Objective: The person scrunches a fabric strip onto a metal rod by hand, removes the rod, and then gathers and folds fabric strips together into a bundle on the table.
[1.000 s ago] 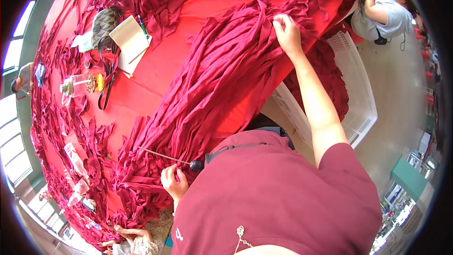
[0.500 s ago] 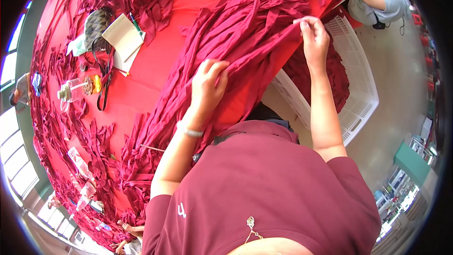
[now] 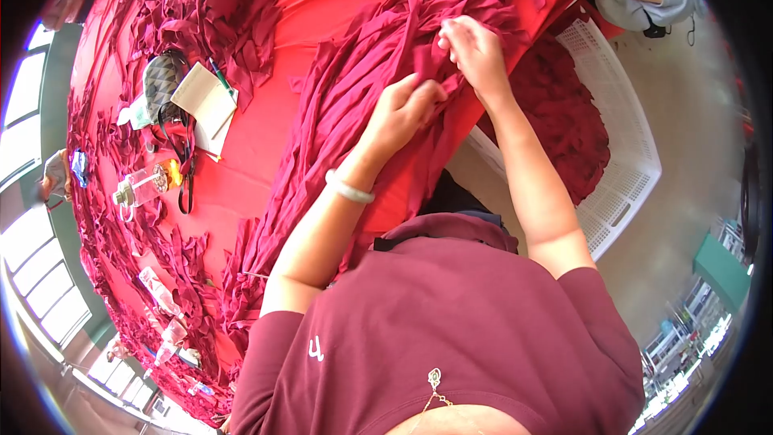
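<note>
Beneath left hand (image 3: 400,115), beneath right hand (image 3: 478,55), long crimson cloth strips (image 3: 342,105)

Dark red fabric strips (image 3: 346,105) are spread over the red-covered counter (image 3: 241,161); both the left hand (image 3: 403,113) and right hand (image 3: 475,52) are held over them.

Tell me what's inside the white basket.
The white basket holds a heap of dark red fabric pieces. The heap covers whatever lies beneath it, and the right forearm hides part of the inside.
</note>
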Demonstrator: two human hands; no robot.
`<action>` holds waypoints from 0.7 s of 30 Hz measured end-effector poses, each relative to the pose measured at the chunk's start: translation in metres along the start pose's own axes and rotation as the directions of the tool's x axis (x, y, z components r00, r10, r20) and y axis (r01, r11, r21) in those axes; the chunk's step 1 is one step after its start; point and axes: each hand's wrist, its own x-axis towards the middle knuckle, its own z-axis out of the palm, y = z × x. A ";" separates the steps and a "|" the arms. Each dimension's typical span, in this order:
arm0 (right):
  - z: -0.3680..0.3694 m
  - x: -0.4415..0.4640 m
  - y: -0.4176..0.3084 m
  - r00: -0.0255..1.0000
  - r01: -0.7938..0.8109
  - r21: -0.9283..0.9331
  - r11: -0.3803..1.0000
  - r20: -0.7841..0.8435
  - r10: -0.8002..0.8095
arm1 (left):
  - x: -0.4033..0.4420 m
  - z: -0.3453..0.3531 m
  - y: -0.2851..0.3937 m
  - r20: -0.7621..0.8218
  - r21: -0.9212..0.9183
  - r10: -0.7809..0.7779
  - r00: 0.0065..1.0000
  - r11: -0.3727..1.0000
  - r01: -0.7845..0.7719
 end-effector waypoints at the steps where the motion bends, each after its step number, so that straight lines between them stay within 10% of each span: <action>1: 0.008 0.017 0.030 0.998 0.044 -0.176 0.983 -0.028 -0.049 | -0.011 -0.006 0.000 -0.023 -0.105 -0.032 0.999 0.994 0.030; 4: 0.039 0.034 0.037 0.983 -0.149 -0.734 0.662 -0.039 0.179 | -0.049 -0.014 0.002 -0.228 -0.358 -0.110 0.967 0.933 0.021; 6: 0.055 0.037 0.052 0.997 -0.076 -0.799 0.597 -0.071 0.032 | -0.072 -0.021 0.005 -0.323 -0.485 -0.106 0.940 0.872 -0.068; 9: 0.062 0.011 0.033 0.935 0.242 -0.661 0.710 -0.037 -0.352 | -0.097 -0.045 0.001 -0.452 -0.544 -0.075 0.889 0.813 -0.208; 12: 0.084 -0.049 -0.027 0.764 0.638 -0.546 0.544 0.357 -0.538 | -0.108 -0.059 0.000 -0.473 -0.540 -0.018 0.881 0.796 -0.273; 16: 0.118 -0.130 -0.036 0.638 0.747 -0.390 0.538 0.648 -0.415 | -0.119 -0.054 0.008 -0.480 -0.321 -0.062 0.875 0.941 -0.109; 19: 0.113 -0.149 -0.040 0.701 0.608 -0.300 0.735 0.638 -0.319 | -0.132 -0.062 0.002 -0.520 -0.281 0.051 0.853 0.933 -0.227; 20: 0.104 -0.145 -0.036 0.741 0.563 -0.321 0.761 0.605 -0.293 | -0.141 -0.060 0.007 -0.507 0.078 0.230 0.831 0.972 -0.222; 21: 0.093 -0.136 -0.026 0.813 0.514 -0.317 0.797 0.477 -0.335 | -0.152 -0.069 0.006 -0.522 -0.057 0.196 0.830 0.963 -0.263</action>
